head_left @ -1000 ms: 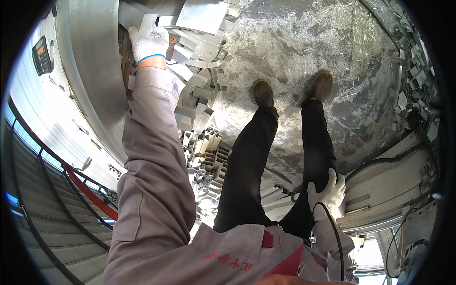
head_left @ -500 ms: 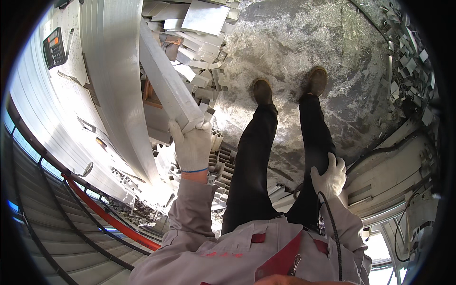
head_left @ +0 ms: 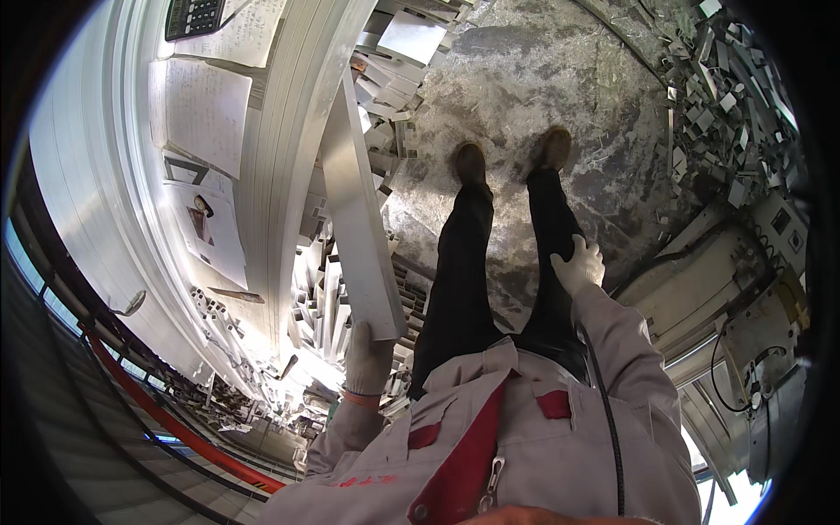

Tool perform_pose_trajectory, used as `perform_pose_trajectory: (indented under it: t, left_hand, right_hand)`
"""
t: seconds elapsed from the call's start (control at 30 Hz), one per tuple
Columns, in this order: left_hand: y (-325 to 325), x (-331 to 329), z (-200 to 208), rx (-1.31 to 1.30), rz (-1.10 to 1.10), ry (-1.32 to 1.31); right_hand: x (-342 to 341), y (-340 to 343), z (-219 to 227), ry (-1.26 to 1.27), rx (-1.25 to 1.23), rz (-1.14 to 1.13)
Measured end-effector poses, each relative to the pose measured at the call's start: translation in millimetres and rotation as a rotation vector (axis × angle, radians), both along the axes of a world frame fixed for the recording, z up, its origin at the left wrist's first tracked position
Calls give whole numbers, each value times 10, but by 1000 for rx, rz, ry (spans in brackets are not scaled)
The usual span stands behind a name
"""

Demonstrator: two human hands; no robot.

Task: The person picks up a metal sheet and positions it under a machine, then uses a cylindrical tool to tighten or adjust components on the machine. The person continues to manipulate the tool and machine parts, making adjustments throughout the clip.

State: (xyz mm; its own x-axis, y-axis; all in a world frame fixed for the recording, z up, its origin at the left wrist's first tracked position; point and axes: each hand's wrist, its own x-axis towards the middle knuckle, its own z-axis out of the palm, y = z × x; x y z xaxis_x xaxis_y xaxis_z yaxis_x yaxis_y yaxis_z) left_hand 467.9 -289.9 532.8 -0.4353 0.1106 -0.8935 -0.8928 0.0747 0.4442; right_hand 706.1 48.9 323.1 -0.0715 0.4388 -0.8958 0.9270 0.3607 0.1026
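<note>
My left hand [head_left: 369, 360], in a white knitted glove, is closed on the near end of a long silvery metal box profile [head_left: 354, 206]. The profile slants away from me, its far part beside a long metal-covered bench [head_left: 293, 131]. Part of the grip is hidden under the profile's end. Also gloved, my right hand [head_left: 579, 266] is beside my right leg, near the knee, thumb and fingers apart and nothing seen in it.
Papers [head_left: 206, 114], a calculator [head_left: 194, 17] and a knife-like tool [head_left: 236, 296] lie on the bench. Stacked profile offcuts [head_left: 411, 37] fill the space beyond the profile. Scrap pieces [head_left: 713, 114] are heaped at right, near a machine [head_left: 761, 297]. A dark cable [head_left: 604, 420] hangs over my front.
My left hand has drawn the profile's near end toward me and lower in the picture. My right hand has shifted slightly forward and left. The view has turned, showing more of the bench.
</note>
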Motion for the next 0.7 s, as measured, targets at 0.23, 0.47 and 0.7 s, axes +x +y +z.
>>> perform_pose_trajectory:
  t: [0.23, 0.47, 0.7]
  left_hand:
    - [-1285, -138, 1251, -273, -215, -15]
    - [-1039, -718, 734, -432, -650, -8]
    - [1074, -253, -540, -515, -1239, 523]
  right_hand:
    - [-154, -178, 240, 171, -46, 101]
    - [-758, -726, 301, 337, -443, -590]
    - [-1474, -705, 460, 482, -820, -1668]
